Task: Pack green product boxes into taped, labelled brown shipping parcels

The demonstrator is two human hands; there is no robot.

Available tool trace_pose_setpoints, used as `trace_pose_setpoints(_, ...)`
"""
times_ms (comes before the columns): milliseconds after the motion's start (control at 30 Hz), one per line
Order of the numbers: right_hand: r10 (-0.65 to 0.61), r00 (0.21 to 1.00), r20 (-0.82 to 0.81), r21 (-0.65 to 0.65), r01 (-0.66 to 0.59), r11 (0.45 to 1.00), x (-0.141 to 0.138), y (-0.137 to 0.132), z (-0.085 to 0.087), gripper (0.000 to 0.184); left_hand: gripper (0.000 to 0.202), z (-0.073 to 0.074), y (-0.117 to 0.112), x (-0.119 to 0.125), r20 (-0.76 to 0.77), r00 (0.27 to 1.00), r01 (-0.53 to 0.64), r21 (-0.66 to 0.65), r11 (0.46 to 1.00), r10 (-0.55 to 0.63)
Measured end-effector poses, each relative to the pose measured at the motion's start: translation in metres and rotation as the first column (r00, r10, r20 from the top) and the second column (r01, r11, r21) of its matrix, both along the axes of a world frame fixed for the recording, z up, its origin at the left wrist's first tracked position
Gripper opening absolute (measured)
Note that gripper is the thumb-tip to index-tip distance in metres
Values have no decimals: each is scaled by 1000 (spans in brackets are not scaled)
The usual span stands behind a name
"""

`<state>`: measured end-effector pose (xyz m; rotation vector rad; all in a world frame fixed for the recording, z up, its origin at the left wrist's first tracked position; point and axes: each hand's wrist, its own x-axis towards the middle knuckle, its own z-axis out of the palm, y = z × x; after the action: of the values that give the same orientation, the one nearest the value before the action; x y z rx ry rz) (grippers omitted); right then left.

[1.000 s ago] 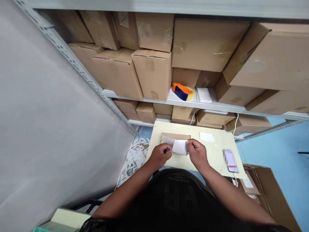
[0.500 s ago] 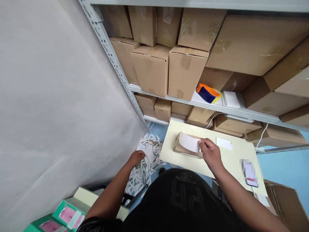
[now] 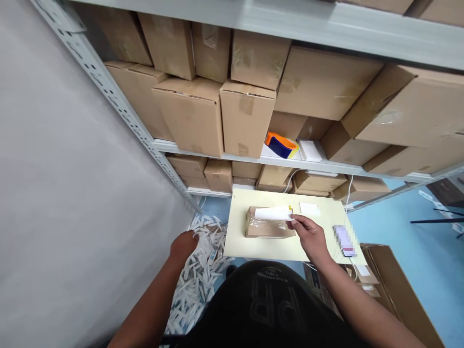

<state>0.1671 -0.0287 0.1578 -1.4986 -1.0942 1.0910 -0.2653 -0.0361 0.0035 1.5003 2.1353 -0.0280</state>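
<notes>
My right hand [image 3: 308,237] pinches the right end of a white paper label [image 3: 271,213] between thumb and fingers. The label lies along the upper part of a small cardboard box [image 3: 266,228] wrapped in clear tape; whether it is stuck down I cannot tell. This box rests on a pale yellow table [image 3: 237,246]. Off the table's left side, my left hand [image 3: 183,245] is closed above a heap of white paper strips [image 3: 195,285]. Its fingertips are partly hidden, so anything in them cannot be made out.
Behind the table, a metal shelf [image 3: 239,159] carries cardboard boxes, an orange and blue tape dispenser [image 3: 281,145] and a white stack [image 3: 310,151]. On the table lie a white card [image 3: 309,209] and a phone [image 3: 344,240]. An open carton [image 3: 395,285] stands at the right.
The label's raised, curved sheet now lies flatter along the box, still in my right hand. My left hand has moved left, and the white sheet beside it no longer shows. The view has shifted right.
</notes>
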Motion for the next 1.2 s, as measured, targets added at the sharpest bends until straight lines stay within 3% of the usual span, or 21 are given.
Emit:
trace_pose_setpoints(67, 2, 999, -44, -6, -2, 1000, 2, -2, -6, 42, 38, 24, 15, 39, 375, 926, 13, 75, 997, -40)
trace_pose_setpoints(100, 4, 998, -63, -4, -5, 1000, 4, -3, -10, 41, 44, 38, 21, 63, 564, 826, -22, 53, 998, -12)
trace_pose_setpoints(167, 17, 996, -89, 8, -16, 1000, 7, -4, -18, 39, 59, 64, 30, 111, 830, 557, -33, -29, 999, 42)
trace_pose_setpoints(233, 34, 995, -90, 19, -33, 999, 12, -5, -28, 36, 68, 86, 37, 154, 927, 368, 2, -80, 997, 73)
trace_pose_setpoints(300, 54, 995, -84, 24, -52, 998, 19, -4, -39, 33, 63, 100, 45, 185, 949, 311, -21, -41, 999, 45)
trace_pose_setpoints(333, 60, 995, -86, 22, -58, 998, 23, -4, -45, 32, 57, 103, 49, 196, 944, 331, -38, -3, 999, 15)
trace_pose_setpoints(400, 63, 994, -91, 8, -62, 998, 31, -1, -57, 32, 46, 104, 56, 210, 897, 438, -66, 100, 993, -61)
trace_pose_setpoints(533, 37, 999, 6, -60, -37, 998, 42, 11, -85, 30, 31, 90, 61, 222, 718, 680, -41, 244, 969, -152)
trace_pose_setpoints(667, 69, 972, 226, -69, -54, 996, 45, 26, -110, 24, 27, 73, 59, 235, 522, 839, 33, 230, 973, -152)
trace_pose_setpoints(767, 135, 899, 417, -39, -131, 991, 47, 36, -125, 23, 26, 66, 59, 245, 328, 924, 134, 209, 969, -199)
trace_pose_setpoints(900, 246, 718, 652, -50, -283, 958, 46, 43, -140, 30, 32, 59, 62, 255, 50, 953, 288, 160, 944, -299)
trace_pose_setpoints(1000, 283, 565, 775, -58, -383, 922, 42, 44, -145, 30, 33, 54, 66, 261, -60, 936, 352, 121, 928, -347)
trace_pose_setpoints(1100, 271, 414, 869, -95, -396, 913, 38, 43, -143, 21, 32, 49, 69, 262, -125, 923, 378, 115, 918, -365)
trace_pose_setpoints(1200, 251, 335, 908, -117, -373, 920, 39, 42, -137, 18, 32, 43, 69, 257, -181, 903, 425, 236, 874, -390)
